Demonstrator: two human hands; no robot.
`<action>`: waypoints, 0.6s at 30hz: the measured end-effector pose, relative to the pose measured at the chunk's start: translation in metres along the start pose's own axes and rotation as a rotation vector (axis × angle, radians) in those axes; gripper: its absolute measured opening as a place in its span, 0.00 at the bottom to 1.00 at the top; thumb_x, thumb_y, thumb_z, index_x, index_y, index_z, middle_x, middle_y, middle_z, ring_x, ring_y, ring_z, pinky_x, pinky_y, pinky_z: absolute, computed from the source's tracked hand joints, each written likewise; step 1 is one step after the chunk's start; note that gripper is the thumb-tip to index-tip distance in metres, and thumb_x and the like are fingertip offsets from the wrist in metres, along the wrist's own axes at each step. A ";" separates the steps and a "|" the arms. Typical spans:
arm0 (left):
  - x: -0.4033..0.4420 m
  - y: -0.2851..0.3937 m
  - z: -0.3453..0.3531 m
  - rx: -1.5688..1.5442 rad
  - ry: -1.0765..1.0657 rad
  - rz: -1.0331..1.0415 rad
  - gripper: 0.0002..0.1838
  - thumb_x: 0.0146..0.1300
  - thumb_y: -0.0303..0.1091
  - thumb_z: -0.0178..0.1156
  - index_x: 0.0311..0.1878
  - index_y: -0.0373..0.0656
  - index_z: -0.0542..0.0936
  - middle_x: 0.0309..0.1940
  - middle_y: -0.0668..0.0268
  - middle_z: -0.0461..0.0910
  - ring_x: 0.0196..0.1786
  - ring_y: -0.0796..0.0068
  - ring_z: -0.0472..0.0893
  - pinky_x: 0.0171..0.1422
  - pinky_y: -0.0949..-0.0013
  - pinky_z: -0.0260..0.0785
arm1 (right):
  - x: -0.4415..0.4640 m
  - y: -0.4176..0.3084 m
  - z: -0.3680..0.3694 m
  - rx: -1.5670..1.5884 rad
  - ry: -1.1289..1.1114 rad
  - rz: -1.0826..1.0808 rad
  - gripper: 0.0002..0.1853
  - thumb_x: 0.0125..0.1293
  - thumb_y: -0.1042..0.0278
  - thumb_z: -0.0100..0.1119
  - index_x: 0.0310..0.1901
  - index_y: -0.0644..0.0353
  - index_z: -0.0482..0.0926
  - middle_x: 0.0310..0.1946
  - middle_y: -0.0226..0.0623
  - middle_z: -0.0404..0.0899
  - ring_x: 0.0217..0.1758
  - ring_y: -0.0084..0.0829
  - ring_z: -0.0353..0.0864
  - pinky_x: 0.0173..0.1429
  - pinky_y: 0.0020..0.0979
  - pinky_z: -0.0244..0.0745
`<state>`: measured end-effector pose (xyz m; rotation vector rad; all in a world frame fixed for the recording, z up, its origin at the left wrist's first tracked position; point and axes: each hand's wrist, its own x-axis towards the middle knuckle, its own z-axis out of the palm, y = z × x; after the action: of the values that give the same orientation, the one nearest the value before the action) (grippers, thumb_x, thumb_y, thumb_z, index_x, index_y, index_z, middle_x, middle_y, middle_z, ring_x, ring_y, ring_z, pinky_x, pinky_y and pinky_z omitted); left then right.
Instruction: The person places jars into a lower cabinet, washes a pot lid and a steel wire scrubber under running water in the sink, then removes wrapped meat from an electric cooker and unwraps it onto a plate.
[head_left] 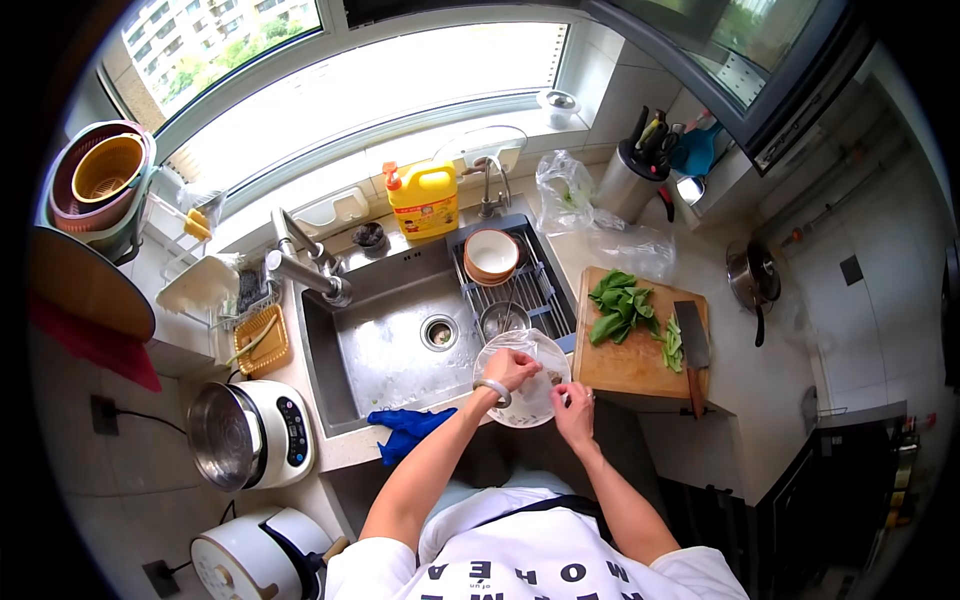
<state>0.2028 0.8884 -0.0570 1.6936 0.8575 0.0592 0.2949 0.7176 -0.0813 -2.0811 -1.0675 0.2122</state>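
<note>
My left hand (512, 371), with a bracelet at the wrist, is over a white plate (522, 411) with a leaf pattern near its rim. Its fingers are closed together; what they pinch, if anything, is too small to make out. My right hand (573, 410) is at the plate's right side, its fingertips pressed together, and their contents cannot be told either. Small dark bits show on the plate between the hands. The plate is at the sink's front right corner, and part of it is hidden by my hands.
Behind the plate, a rack (540, 290) in the sink (385, 345) holds bowls (491, 254). To the right, a cutting board (620, 371) carries green leaves (622, 305) and a cleaver (691, 335). A blue cloth (408, 430) hangs over the front edge. A yellow jug (424, 203) stands behind.
</note>
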 end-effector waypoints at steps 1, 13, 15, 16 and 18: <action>0.000 -0.001 -0.003 -0.046 0.008 0.005 0.16 0.55 0.46 0.65 0.33 0.40 0.85 0.24 0.64 0.83 0.26 0.76 0.80 0.34 0.70 0.71 | 0.009 -0.002 -0.005 -0.016 0.040 -0.001 0.05 0.57 0.69 0.61 0.29 0.61 0.78 0.29 0.39 0.74 0.35 0.39 0.70 0.43 0.37 0.65; -0.013 -0.028 -0.033 0.109 0.193 0.097 0.12 0.54 0.39 0.66 0.39 0.44 0.84 0.35 0.61 0.82 0.34 0.69 0.80 0.43 0.66 0.72 | 0.090 0.011 -0.004 -0.006 0.078 -0.061 0.05 0.59 0.71 0.57 0.34 0.62 0.78 0.33 0.41 0.76 0.38 0.43 0.73 0.45 0.39 0.67; -0.017 -0.035 -0.033 0.155 0.300 0.138 0.11 0.53 0.37 0.67 0.39 0.44 0.83 0.38 0.60 0.79 0.40 0.64 0.78 0.47 0.64 0.71 | 0.101 0.008 -0.002 0.016 0.066 -0.047 0.05 0.60 0.71 0.56 0.36 0.62 0.78 0.33 0.41 0.76 0.39 0.41 0.73 0.46 0.38 0.68; -0.019 -0.037 -0.034 0.202 0.401 0.178 0.10 0.52 0.34 0.67 0.38 0.44 0.82 0.42 0.59 0.77 0.46 0.59 0.77 0.50 0.61 0.70 | 0.105 0.005 0.000 0.018 0.064 -0.050 0.05 0.60 0.71 0.56 0.36 0.62 0.78 0.33 0.41 0.76 0.39 0.41 0.73 0.46 0.38 0.68; -0.022 -0.040 -0.036 0.285 0.396 0.224 0.11 0.50 0.31 0.67 0.38 0.44 0.82 0.46 0.59 0.73 0.49 0.57 0.75 0.53 0.60 0.69 | 0.115 0.000 0.002 0.078 0.077 -0.065 0.06 0.60 0.71 0.56 0.36 0.63 0.78 0.33 0.41 0.76 0.41 0.41 0.74 0.48 0.38 0.68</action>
<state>0.1498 0.9075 -0.0710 2.0813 0.9964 0.4564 0.3665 0.8050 -0.0614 -1.9662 -1.0622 0.1387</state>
